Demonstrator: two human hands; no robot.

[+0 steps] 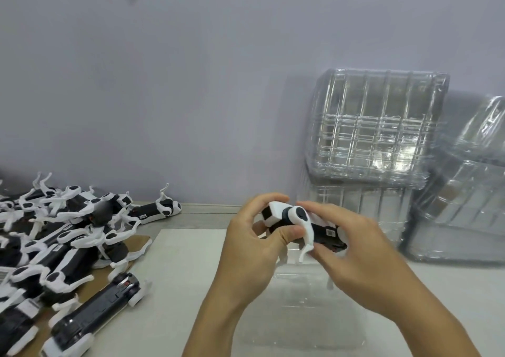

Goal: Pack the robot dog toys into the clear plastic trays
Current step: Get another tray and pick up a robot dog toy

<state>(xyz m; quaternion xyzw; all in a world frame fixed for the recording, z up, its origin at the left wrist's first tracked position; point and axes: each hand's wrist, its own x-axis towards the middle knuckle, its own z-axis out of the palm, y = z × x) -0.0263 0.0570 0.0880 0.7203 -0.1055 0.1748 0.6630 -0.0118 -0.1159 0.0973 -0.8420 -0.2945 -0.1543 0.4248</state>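
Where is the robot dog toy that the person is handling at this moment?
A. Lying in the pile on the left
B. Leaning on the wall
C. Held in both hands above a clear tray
C: the left hand and the right hand both grip the robot dog toy over the clear tray on the table.

Bright even light, soft blur, bowed edges

Both hands, left hand (247,244) and right hand (352,250), grip black-and-white plastic robot dog toy (296,221) above clear plastic tray (300,302) on bench (175,288).
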